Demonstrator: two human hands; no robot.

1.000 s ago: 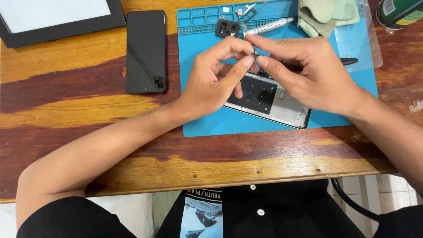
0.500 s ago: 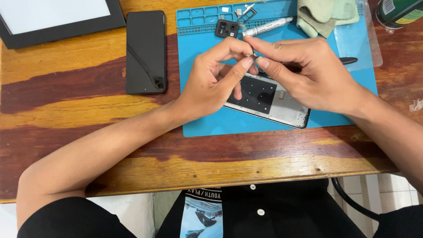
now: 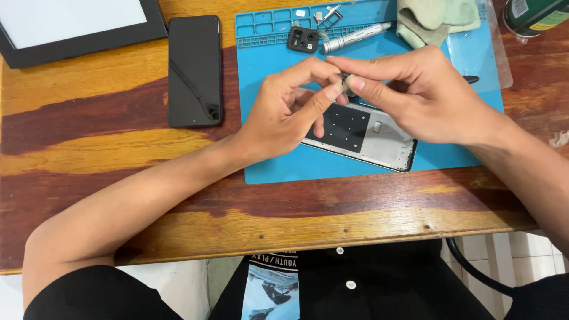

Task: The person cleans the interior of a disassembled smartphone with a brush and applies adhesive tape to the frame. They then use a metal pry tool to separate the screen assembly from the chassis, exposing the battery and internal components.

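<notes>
Phone frame (image 3: 364,137) beneath both hands' grip

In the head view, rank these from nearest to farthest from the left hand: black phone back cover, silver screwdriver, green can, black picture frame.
Measured from the left hand:
1. Silver screwdriver, just above it on the blue mat.
2. Black phone back cover, on the wood to its left.
3. Black picture frame, top left corner.
4. Green can, far top right.

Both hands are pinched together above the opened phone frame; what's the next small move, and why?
Probably lower the pinch toward the opened phone frame on the blue mat. The left hand and right hand meet fingertip to fingertip just above it, seemingly around something too small to make out, so moving sideways risks dropping it.
</notes>
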